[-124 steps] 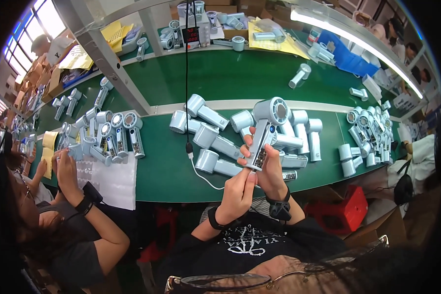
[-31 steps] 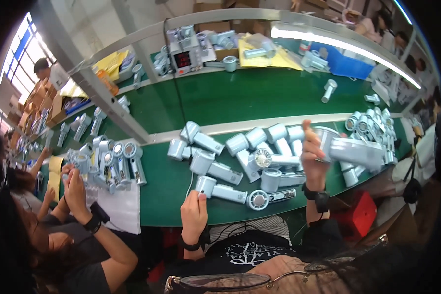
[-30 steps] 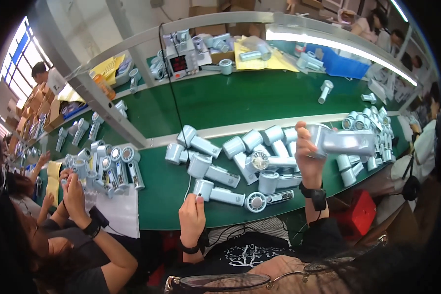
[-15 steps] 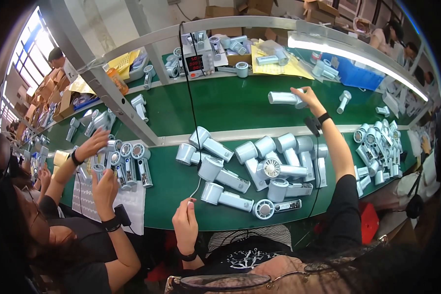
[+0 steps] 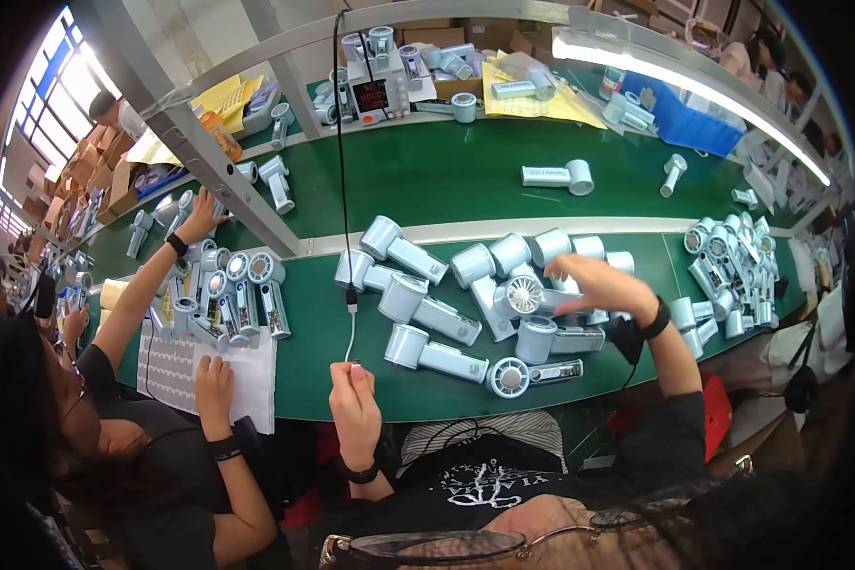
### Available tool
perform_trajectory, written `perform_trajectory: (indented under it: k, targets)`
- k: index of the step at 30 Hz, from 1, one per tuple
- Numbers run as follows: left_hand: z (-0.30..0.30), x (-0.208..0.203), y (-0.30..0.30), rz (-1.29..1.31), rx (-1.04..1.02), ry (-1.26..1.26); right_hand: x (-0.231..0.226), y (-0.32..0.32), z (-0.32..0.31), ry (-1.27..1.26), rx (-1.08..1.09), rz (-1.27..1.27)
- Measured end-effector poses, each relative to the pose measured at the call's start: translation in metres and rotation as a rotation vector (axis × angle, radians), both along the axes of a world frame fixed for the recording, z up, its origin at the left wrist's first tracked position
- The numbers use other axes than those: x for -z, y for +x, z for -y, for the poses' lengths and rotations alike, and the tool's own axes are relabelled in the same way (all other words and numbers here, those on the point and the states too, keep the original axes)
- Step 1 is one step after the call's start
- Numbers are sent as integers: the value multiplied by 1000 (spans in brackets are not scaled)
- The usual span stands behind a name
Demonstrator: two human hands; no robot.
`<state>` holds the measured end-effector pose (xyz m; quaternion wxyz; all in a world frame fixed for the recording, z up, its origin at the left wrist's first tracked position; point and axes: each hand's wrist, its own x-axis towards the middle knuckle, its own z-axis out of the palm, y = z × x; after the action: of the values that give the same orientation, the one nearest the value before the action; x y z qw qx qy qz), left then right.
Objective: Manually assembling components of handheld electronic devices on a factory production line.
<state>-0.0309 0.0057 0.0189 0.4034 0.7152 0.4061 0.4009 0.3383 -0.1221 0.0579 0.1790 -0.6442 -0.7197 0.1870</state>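
Over the fans (image 5: 523, 295), your right hand (image 5: 594, 282) curls open | left hand (image 5: 356, 413) pinches cable (image 5: 352, 334) | likely step: picking one; next needs closing grip

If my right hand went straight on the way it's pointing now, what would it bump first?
Probably the pale blue fan with its round, finned face showing, just left of your right hand, though depth there is hard to judge.
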Motion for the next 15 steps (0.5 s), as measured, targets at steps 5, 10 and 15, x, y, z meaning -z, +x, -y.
perform_trajectory:
  k: [5, 10, 15]
  targets:
    - [15, -1, 3, 65, 92, 90, 34, -15, 13, 29, 129, -40]
    - [29, -4, 19, 88, 249, 158, 28, -48, 14, 217, 485, -1002]
    - [50, -10, 51, 190, 494, 44, 11, -98, -5, 306, 386, -1785]
